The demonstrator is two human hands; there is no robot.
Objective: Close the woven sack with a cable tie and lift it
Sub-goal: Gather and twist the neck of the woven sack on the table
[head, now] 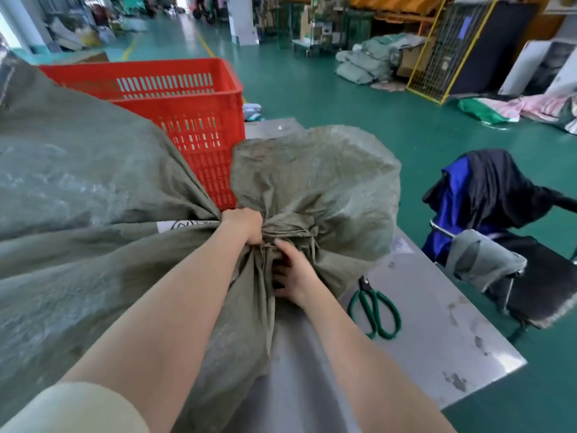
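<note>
A big grey-green woven sack lies on the steel table and fills the left half of the view. Its mouth is gathered into a tight neck near the centre, and the loose top flap fans out beyond the neck. My left hand is clenched around the neck from above. Just below it, my right hand presses its fingers into the bunched fabric on the near side. I cannot make out a cable tie; the folds and my hands hide that spot.
Green-handled scissors lie on the steel table right of my right arm. A red plastic crate stands behind the sack. A chair draped with dark and blue cloth is at the right. More sacks lie far off on the green floor.
</note>
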